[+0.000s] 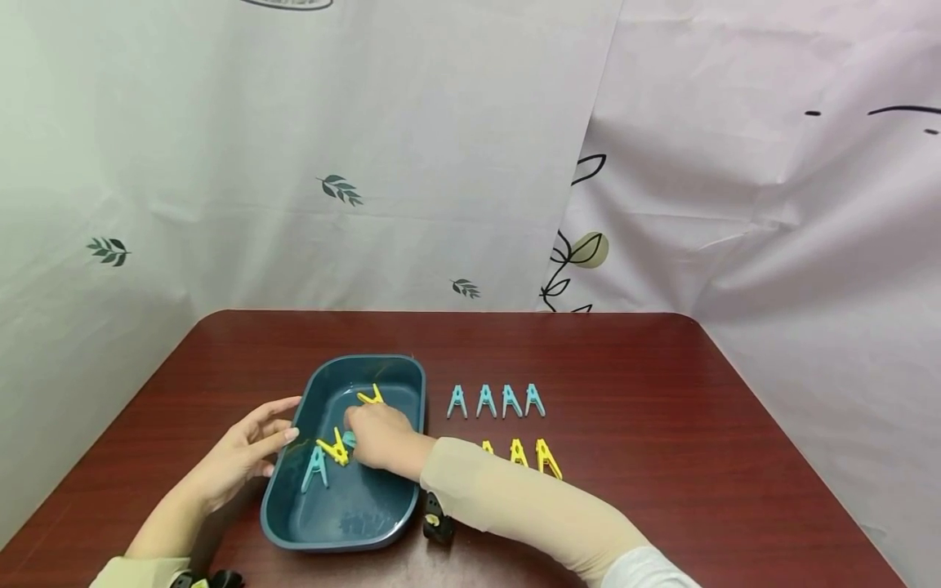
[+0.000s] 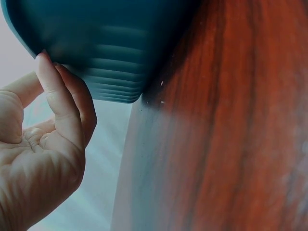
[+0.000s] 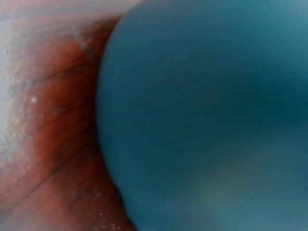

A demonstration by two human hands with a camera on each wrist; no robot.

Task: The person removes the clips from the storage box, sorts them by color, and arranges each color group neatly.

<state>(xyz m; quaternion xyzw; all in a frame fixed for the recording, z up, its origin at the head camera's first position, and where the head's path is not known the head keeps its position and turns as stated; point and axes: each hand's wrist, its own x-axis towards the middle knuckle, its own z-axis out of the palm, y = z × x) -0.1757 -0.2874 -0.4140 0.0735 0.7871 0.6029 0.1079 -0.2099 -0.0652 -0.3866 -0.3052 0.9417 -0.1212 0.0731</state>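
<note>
Teal tray [image 1: 397, 523] holds the clothespins [image 1: 332, 449] under the curled right hand [image 1: 378, 437]; left hand [image 1: 238, 457] touches it, relaxed.

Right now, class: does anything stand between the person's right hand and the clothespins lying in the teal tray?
Nothing visible does. The right hand is already inside the teal tray, among the clothespins: a yellow clothespin lies at its fingers, a blue clothespin just beyond. The left hand rests against the tray's outer wall, out of the way.
</note>
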